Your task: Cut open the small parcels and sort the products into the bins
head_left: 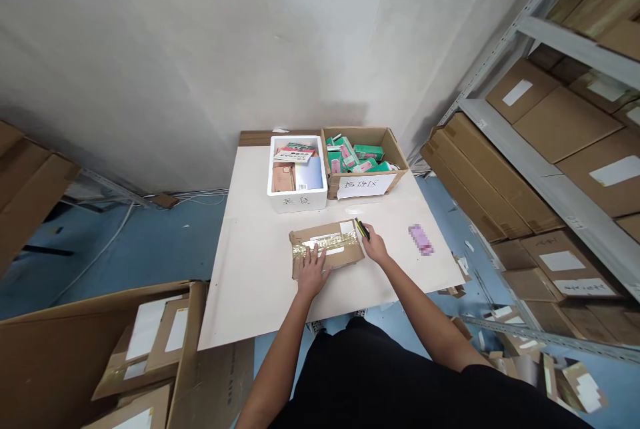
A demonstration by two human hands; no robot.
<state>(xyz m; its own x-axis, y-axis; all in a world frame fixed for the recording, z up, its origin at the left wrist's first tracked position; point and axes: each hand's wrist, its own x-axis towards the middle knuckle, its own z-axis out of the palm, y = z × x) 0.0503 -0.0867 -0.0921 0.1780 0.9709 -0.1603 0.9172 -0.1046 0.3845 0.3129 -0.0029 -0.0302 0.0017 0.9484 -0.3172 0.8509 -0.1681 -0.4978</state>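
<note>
A taped cardboard box (345, 257) with white labels lies on the white table (250, 282) in front of me. My left hand (312, 270) rests on its left part, fingers spread over the shiny tape. At the box's right end, my right hand (375, 242) is closed around a black and yellow box cutter (363, 229). The cutter's tip points up and left near the box's far right corner; whether the blade touches the cardboard I cannot tell.
Behind stand a white foam box (297, 201) holding booklets and a cardboard carton (397, 179) with green-and-pink packs. A blurred pink item (421, 240) lies at right. A large carton (193, 322) of parcels is at lower left; shelves (540, 169) of boxes rise at right.
</note>
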